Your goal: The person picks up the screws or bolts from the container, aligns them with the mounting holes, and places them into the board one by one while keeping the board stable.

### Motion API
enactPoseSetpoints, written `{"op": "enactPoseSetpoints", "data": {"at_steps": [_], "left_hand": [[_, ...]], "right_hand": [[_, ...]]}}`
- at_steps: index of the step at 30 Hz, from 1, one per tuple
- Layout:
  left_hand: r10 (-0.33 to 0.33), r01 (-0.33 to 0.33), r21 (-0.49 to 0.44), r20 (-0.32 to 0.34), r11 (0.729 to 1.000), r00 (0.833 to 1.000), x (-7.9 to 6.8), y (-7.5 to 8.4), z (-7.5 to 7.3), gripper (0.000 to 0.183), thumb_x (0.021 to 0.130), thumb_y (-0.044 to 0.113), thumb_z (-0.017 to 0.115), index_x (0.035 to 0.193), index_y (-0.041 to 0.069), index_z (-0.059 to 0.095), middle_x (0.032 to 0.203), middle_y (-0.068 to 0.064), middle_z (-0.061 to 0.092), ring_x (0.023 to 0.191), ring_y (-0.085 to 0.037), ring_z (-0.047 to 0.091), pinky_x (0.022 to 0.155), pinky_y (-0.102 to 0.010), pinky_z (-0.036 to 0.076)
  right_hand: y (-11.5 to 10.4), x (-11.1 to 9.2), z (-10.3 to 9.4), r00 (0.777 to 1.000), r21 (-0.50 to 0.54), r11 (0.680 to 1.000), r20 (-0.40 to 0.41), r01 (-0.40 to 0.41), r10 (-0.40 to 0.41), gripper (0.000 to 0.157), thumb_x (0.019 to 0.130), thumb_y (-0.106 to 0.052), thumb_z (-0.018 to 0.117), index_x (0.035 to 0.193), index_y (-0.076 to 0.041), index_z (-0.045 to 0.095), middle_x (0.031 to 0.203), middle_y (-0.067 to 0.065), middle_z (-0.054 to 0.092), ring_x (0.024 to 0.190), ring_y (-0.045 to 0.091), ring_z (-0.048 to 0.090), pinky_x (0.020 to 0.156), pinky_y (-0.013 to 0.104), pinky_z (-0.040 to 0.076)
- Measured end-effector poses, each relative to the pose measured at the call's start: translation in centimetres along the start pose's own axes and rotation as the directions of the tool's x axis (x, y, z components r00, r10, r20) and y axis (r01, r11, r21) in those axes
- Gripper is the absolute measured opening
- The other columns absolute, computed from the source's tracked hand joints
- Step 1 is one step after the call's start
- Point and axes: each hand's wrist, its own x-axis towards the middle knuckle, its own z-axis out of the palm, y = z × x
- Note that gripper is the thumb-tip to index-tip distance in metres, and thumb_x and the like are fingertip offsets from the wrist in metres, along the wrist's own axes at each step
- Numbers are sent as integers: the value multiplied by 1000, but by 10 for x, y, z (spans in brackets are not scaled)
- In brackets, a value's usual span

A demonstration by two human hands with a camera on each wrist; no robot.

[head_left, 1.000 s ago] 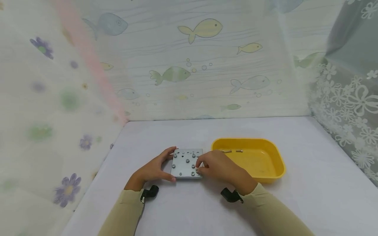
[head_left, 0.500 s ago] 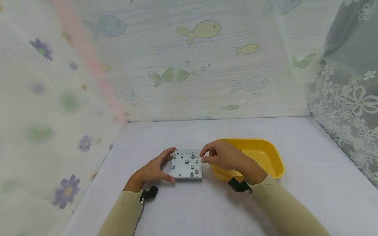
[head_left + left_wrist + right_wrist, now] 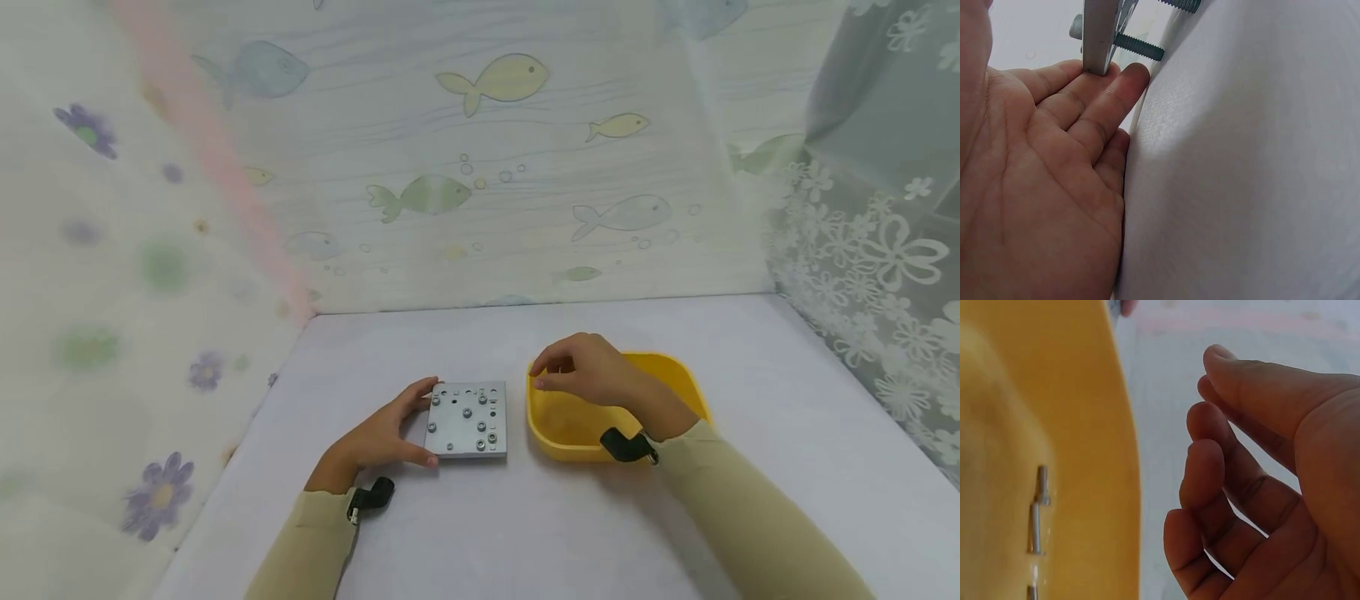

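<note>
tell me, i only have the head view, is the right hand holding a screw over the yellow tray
Observer: No. The right wrist view shows the right hand with loosely curled fingers and nothing between them.
Operator: any screws left in the tray
Observer: Yes, at least two screws lie in the yellow tray.
Operator: is the plate flat on the table
Observer: No, the left wrist view shows the metal plate raised on bolt shafts, with the left hand against its edge.

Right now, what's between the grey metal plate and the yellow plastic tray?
Nothing: in the head view only a narrow bare strip of white table separates the grey metal plate from the yellow plastic tray.
</note>
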Motion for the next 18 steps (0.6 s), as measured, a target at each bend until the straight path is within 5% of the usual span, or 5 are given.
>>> {"op": "enactPoseSetpoints", "data": {"at_steps": [18], "left_hand": [[20, -19, -36, 17, 999, 1000, -2, 3, 1, 130, 60, 37, 101, 164, 32, 24, 156, 0, 51, 157, -28, 25, 125, -66, 5]], "right_hand": [[43, -1, -14, 993, -15, 993, 27, -117, 118, 22, 94, -27, 78, 113, -18, 81, 94, -4, 73, 84, 17, 61, 76, 33, 53]]}}
